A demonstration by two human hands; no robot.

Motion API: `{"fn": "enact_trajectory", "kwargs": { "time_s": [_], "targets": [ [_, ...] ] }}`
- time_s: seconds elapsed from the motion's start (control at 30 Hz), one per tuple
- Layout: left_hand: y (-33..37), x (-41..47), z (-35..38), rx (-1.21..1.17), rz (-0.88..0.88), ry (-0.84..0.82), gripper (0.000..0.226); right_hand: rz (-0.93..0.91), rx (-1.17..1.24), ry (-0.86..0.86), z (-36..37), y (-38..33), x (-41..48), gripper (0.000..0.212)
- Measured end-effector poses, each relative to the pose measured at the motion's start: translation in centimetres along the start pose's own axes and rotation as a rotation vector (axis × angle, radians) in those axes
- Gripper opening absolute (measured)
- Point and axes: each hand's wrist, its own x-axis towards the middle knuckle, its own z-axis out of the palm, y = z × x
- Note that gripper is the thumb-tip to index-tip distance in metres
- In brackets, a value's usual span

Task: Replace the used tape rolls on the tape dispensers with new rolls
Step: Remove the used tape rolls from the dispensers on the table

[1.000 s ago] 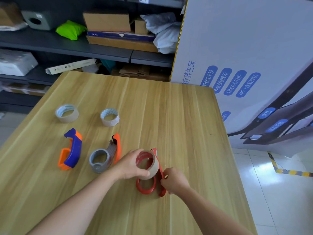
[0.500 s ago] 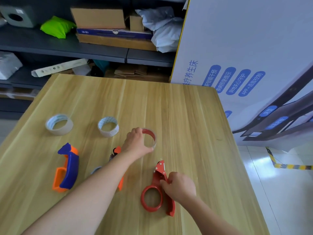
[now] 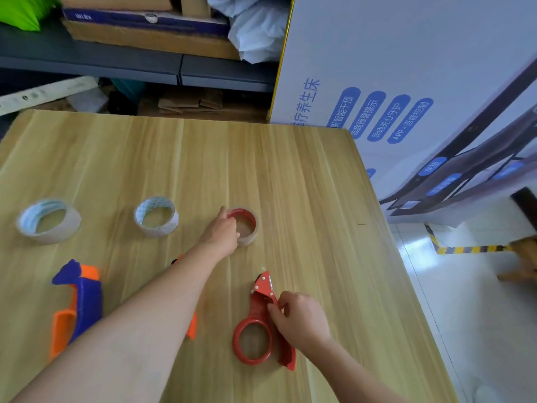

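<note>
Open tabletop beyond the red-core roll

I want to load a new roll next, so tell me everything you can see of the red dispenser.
The red dispenser looks like glossy plastic. It lies flat on the table, its round ring nearest the camera and empty, the wood showing through. A narrow neck runs away to a head with pale rivets and a thin metal-looking strip. A curved handle flares at the near right. The right hand pinches the neck from the right; nothing else touches it.
</note>
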Motion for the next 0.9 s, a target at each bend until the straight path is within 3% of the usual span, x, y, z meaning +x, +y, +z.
{"fn": "enact_trajectory", "kwargs": {
  "time_s": [0.17,0.3,0.4,0.47,0.6,0.9],
  "targets": [
    [-0.5,-1.2,0.0,-0.014,0.035,-0.062,0.065,0.031,-0.017,-0.012,-0.1,-0.3,-0.1,0.034],
    [-1.4,-3.5,-0.3,0.035,0.073,-0.001,0.056,0.033,-0.056,-0.035,-0.7,-0.7,-0.3,0.037],
    [-2.2,-6.2,-0.8,0.087,0.063,0.076,0.036,0.006,-0.089,-0.03,-1.4,-1.3,-0.8,0.044],
    [-2.6,-8.2,-1.3,0.13,0.02,0.121,0.026,-0.047,-0.121,0.001,-2.1,-2.1,-1.2,0.043],
    [-3.6,-12.8,-2.3,0.167,-0.062,0.178,0.028,-0.226,-0.184,0.074,-3.4,-3.9,-2.4,0.039],
    [-7.2,-25.6,-3.5,0.201,-0.247,0.323,0.024,-0.621,-0.469,0.042,-4.1,-10.5,-6.9,0.044]
  ]
}}
